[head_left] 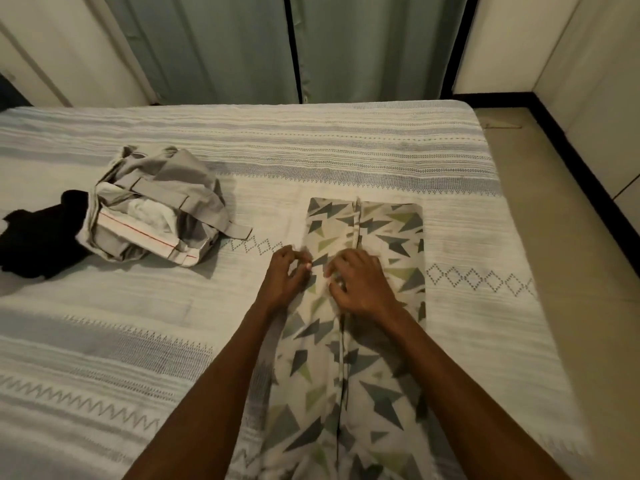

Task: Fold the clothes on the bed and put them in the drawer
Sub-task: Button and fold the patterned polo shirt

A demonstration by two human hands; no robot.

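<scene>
Black garment (33,233) at far left of the bed (346,150), touching a crumpled grey garment (156,209). Patterned cloth (363,341) lies flat, long, right of centre. Left hand (285,275): grip pinches the cloth's left edge. Right hand (360,282): fingers curled, bunching cloth at the middle seam.

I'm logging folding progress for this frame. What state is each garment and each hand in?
Patterned garment: laid out flat, lengthwise, on the bed.
Grey garment: crumpled heap, unfolded.
Black garment: bunched beside the heap.
Left hand: fingers curled at the patterned garment's edge.
Right hand: fingers bent, gathering its cloth.
</scene>
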